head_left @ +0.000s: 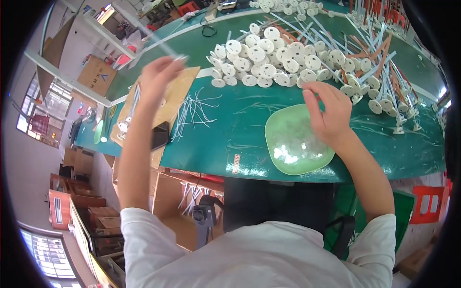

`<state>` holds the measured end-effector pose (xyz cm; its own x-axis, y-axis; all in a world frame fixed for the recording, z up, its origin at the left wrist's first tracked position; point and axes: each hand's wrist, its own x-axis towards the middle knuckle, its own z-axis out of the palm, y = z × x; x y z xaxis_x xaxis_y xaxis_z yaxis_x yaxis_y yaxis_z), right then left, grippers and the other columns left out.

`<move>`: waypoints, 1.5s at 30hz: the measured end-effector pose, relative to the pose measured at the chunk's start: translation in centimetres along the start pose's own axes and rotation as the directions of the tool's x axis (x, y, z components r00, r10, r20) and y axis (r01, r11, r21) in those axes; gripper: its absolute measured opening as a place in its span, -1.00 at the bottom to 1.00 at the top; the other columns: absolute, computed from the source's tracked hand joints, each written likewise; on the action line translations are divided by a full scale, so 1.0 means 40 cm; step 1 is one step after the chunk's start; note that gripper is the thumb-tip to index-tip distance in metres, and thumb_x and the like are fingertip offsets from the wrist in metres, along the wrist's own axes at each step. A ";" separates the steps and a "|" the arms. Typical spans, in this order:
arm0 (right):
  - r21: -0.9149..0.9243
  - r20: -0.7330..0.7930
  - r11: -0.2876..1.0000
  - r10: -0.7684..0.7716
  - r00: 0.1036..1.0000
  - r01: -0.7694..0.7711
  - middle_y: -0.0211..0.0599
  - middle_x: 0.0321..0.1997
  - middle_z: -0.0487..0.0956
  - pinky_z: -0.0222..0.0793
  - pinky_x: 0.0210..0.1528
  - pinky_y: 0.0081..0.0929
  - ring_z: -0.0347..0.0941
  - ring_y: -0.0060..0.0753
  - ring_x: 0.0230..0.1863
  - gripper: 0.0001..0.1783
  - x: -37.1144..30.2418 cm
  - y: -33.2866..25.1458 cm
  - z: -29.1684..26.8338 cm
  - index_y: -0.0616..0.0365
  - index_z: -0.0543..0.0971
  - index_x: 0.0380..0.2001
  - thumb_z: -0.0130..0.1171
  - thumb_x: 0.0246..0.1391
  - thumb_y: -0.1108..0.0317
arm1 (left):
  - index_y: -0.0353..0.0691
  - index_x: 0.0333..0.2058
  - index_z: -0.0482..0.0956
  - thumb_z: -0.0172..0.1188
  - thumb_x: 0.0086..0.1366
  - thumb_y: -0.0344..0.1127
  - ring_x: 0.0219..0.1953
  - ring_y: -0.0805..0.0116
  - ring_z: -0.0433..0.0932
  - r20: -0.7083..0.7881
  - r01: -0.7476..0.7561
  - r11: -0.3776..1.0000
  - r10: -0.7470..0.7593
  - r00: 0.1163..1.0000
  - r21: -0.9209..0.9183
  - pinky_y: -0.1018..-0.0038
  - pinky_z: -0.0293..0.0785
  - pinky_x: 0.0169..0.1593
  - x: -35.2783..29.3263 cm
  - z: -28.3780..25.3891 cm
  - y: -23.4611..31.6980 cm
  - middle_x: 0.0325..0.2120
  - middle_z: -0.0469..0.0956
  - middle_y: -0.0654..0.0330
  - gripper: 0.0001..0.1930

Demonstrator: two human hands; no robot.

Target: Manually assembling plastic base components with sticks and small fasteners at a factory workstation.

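My left hand [162, 72] is raised over the brown cardboard [185, 86] at the left, blurred by motion. Its fingers are closed on a long pale strip [161, 42], which slants up and to the left. Over the far right edge of a shallow light-green tray [274, 144] is my right hand [330, 113]. Its thumb and forefinger come close together beside the pile of white round discs [266, 69]. Whatever lies between those fingertips is too small to make out. Shiny, see-through material [300, 151] shows in the tray.
Thin white wires [194, 113] lie on the green table [216, 149], near a dark phone-like object [161, 135]. Long grey and brown strips with white disc ends [379, 81] are heaped at the right. Below the table's edge is an open cardboard box [168, 201].
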<state>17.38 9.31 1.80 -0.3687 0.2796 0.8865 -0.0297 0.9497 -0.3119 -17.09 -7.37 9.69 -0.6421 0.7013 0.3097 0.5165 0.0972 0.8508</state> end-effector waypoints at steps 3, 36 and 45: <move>0.028 0.122 0.978 0.201 0.972 -0.205 -0.15 -0.46 0.59 0.43 -0.41 -0.40 0.55 -0.22 -0.48 -0.92 0.003 0.000 -0.010 0.25 0.57 -0.33 0.13 0.16 0.47 | -0.33 -0.29 0.69 0.30 0.09 -0.05 -0.36 0.30 0.68 -0.096 0.094 0.719 -0.039 0.995 0.689 0.36 0.54 -0.18 0.054 -0.268 -0.116 -0.48 0.68 0.08 -0.60; -0.072 0.153 0.997 0.049 0.987 -0.038 -0.29 -0.61 0.49 0.37 -0.56 -0.27 0.48 -0.17 -0.57 -0.87 -0.009 0.028 0.004 0.10 0.55 -0.41 0.27 0.03 0.31 | -0.35 -0.24 0.59 0.24 0.28 -0.18 -0.53 0.14 0.50 0.290 -0.598 0.621 0.531 0.796 0.506 0.38 0.45 -0.41 0.080 0.210 0.125 -0.50 0.57 -0.02 -0.70; -0.152 0.194 0.988 0.026 0.981 0.004 -0.28 -0.49 0.61 0.44 -0.51 -0.35 0.55 -0.20 -0.51 -0.88 -0.013 0.026 -0.003 0.11 0.59 -0.42 0.33 -0.07 0.40 | -0.31 -0.23 0.50 0.26 0.26 -0.39 -0.54 0.43 0.53 0.082 -0.189 0.939 0.221 0.972 -0.287 0.50 0.50 -0.42 -0.145 0.234 0.209 -0.41 0.64 0.05 -0.83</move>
<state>17.63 10.18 1.05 -0.5427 0.2712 0.7949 0.1105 0.9613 -0.2525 -3.72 -4.01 11.03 -0.4632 0.7612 0.4539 0.4439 -0.2440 0.8622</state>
